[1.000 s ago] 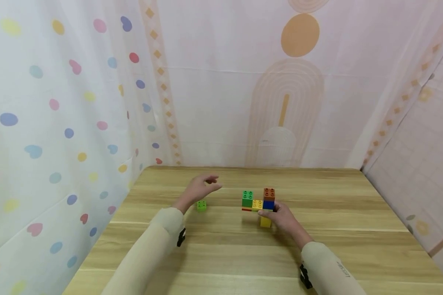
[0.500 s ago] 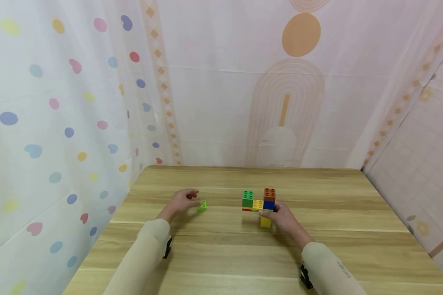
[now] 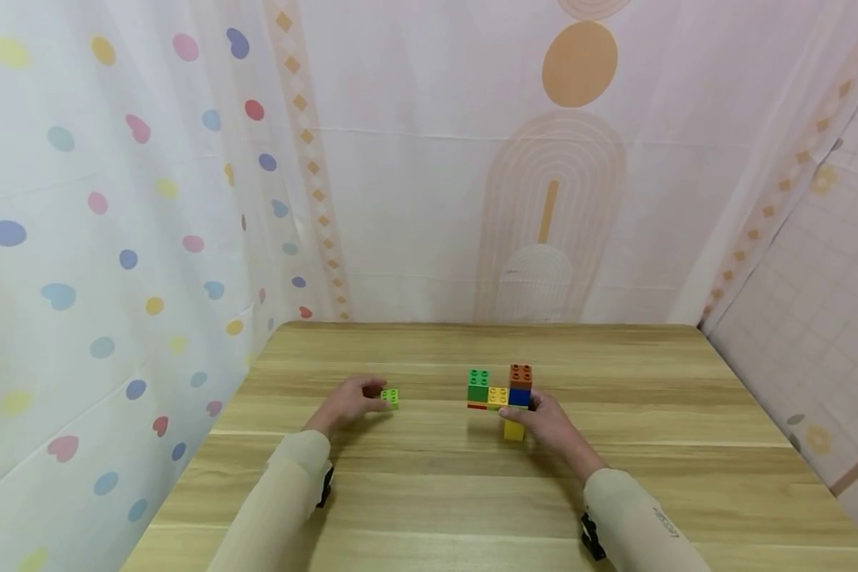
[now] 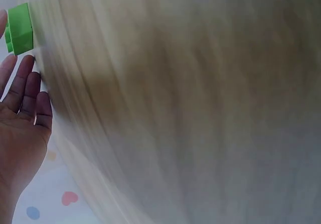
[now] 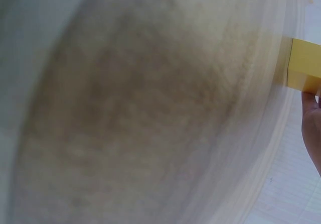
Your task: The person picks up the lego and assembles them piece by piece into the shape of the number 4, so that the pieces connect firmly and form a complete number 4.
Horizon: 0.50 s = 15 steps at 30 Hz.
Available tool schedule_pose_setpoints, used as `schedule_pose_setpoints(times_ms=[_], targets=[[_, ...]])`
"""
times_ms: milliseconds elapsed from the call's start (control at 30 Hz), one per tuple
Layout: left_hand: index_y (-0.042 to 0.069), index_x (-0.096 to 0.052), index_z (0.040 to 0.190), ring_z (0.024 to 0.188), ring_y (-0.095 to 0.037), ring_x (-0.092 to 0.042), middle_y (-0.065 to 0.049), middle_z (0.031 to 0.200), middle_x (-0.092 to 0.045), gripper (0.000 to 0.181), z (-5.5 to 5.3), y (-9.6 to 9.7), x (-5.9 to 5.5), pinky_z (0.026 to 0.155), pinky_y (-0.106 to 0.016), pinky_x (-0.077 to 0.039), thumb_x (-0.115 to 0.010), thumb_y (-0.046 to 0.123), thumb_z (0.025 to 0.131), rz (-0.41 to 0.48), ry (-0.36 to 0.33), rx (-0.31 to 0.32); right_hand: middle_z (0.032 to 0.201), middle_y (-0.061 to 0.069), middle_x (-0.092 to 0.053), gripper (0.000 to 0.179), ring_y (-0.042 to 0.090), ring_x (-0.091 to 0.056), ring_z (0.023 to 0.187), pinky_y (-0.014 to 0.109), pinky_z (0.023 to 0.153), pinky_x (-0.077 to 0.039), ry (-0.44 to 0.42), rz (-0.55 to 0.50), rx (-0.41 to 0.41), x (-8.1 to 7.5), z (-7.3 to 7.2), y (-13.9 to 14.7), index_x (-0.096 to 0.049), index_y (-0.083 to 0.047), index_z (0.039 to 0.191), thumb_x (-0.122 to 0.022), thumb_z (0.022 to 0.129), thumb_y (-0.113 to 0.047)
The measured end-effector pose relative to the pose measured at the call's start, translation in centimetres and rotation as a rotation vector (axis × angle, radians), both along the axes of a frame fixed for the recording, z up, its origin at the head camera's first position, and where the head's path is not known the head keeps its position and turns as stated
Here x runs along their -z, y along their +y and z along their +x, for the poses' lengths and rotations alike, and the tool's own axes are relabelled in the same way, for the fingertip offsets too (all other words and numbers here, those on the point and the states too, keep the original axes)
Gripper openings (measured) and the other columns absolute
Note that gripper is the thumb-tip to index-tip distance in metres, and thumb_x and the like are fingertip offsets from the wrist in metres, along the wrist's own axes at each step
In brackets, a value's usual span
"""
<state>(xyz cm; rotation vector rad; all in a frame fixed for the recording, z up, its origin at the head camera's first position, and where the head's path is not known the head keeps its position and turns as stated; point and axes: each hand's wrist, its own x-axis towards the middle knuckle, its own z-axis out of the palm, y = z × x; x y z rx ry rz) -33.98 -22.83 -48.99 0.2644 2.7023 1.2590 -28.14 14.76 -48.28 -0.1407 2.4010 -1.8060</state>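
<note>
In the head view a lime-green toy building brick [image 3: 391, 398] sits on the left half of the table. My left hand [image 3: 350, 402] has its thumb at the near side and a finger at the far side of it, pinching it. The left wrist view shows the green brick [image 4: 21, 29] by the fingertips. My right hand [image 3: 549, 423] grips a model of stacked bricks: a yellow brick [image 3: 514, 430] at the bottom, a blue brick [image 3: 519, 396] and a brown brick [image 3: 520, 376] above. A side arm carries a yellow brick [image 3: 497, 396] and a green brick [image 3: 478, 388].
The wooden table [image 3: 429, 492] extends beyond both hands. Behind it hangs a pale patterned curtain [image 3: 415, 199], with a dotted curtain [image 3: 114, 238] on the left. In the right wrist view, the yellow brick [image 5: 305, 66] stands at the right edge.
My left hand has moved left and down from above the table to the lime-green brick, its thumb and fingers now about it. My right hand and the model have stayed put.
</note>
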Motion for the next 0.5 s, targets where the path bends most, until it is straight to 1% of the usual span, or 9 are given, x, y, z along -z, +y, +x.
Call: schedule_pose_setpoints(times_ms=[67,200,367,500], targets=[[-0.001,-0.059,0.133,0.117,-0.029,-0.056,-0.014,0.127,-0.061,0.055,-0.01,0.12,0.08,0.098,-0.046,-0.045,-0.079,0.020,0.086,-0.004,0.007,0.009,0.115,0.008,-0.067,0.042,0.021,-0.061,0.103,0.042,0.094,-0.047,-0.003,-0.004,0.003,0.03,-0.02,0.01,-0.063,-0.002,0.123,-0.074,0.091,-0.027],[0.000,-0.063,0.129,0.111,-0.027,-0.057,-0.013,0.123,-0.062,0.051,0.01,0.35,0.19,0.095,-0.045,-0.046,-0.081,0.017,0.085,-0.010,0.015,0.006,0.114,0.008,-0.068,0.042,0.020,-0.061,0.102,0.041,0.093,-0.047,-0.012,-0.026,0.008,0.06,-0.10,-0.02,-0.064,-0.002,0.123,-0.075,0.090,-0.026],[0.003,-0.068,0.124,0.103,-0.023,-0.058,-0.009,0.118,-0.063,0.042,0.01,0.60,0.32,0.091,-0.043,-0.047,-0.080,0.013,0.085,-0.036,0.024,-0.029,0.113,0.008,-0.069,0.042,0.019,-0.062,0.101,0.041,0.092,-0.047,-0.006,-0.032,0.011,0.12,-0.14,0.00,-0.064,-0.001,0.123,-0.075,0.090,-0.026],[0.002,-0.068,0.121,0.099,-0.022,-0.059,-0.009,0.112,-0.065,0.039,0.00,0.70,0.22,0.088,-0.042,-0.049,-0.079,0.012,0.085,-0.017,0.019,-0.043,0.114,0.008,-0.069,0.043,0.019,-0.062,0.102,0.042,0.093,-0.047,-0.005,-0.019,0.010,0.19,-0.17,0.03,-0.064,-0.002,0.123,-0.075,0.090,-0.027]])
